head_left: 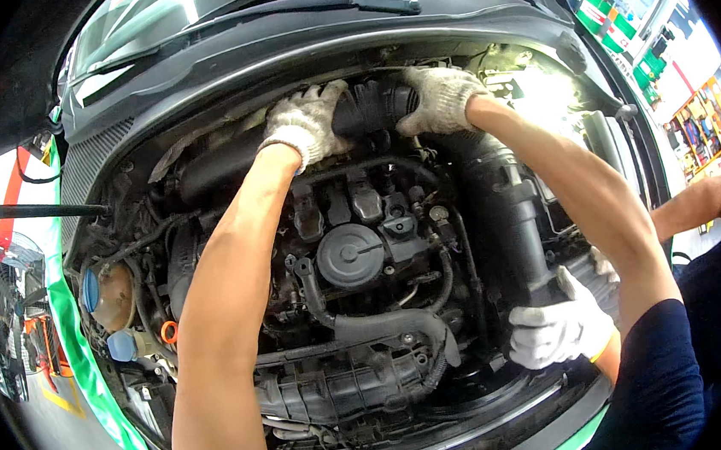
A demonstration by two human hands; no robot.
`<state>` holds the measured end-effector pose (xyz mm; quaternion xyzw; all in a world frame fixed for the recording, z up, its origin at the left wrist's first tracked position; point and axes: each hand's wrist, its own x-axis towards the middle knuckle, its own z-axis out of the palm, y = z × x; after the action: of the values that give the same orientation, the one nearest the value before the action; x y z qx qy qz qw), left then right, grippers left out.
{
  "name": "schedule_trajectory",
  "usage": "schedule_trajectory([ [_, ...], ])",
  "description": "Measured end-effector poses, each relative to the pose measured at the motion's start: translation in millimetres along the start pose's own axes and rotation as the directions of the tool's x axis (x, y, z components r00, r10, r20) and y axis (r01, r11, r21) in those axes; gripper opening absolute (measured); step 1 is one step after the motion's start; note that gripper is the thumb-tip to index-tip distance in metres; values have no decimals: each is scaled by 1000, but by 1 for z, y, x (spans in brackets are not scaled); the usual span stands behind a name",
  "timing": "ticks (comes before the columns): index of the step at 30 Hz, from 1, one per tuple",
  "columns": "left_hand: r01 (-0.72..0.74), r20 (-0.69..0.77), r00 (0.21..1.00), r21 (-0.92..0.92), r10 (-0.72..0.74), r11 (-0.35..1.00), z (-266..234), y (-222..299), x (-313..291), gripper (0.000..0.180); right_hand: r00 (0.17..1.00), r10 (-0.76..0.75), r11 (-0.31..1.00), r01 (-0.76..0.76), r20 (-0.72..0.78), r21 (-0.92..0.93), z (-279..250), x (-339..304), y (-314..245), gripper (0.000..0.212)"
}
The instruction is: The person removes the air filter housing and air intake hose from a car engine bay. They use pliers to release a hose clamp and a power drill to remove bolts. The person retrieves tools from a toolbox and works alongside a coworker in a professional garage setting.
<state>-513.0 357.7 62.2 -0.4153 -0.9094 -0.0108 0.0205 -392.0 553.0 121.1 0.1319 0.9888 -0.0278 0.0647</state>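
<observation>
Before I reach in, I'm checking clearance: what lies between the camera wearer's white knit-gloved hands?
The head view shows a black ribbed hose between the left hand and right hand.

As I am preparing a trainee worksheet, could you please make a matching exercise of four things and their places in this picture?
1. Small orange ring
2. Black ribbed tubular hose
3. Round dark-grey cover
4. White-gloved, yellow-cuffed co-worker's hand

A. Centre of the picture
B. Lower right
C. Left side
D. Between the person's left hand and right hand

Pairs: 1-C; 2-D; 3-A; 4-B
</observation>
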Motion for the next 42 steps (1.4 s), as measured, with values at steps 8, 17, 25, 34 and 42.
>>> schedule_trajectory([
  [8,-35,-149,988,18,37,999,7,4,-4,95,998,-28,998,24,58,66,11,11,9,81],
  [17,-43,-85,996,-10,42,999,10,3,-1,103,990,-126,982,117,57,148,24,31,29,75],
  [25,-47,-105,993,2,47,999,9,7,1,98,987,8,997,-20,159,73,1,16,6,72],
  [34,-58,-160,986,-69,47,996,11,0,3,106,978,-199,974,189,69,126,-30,10,43,68],
  [42,-24,-133,991,-80,14,997,6,7,5,105,1000,23,998,-23,-12,63,-62,-42,145,35],
])
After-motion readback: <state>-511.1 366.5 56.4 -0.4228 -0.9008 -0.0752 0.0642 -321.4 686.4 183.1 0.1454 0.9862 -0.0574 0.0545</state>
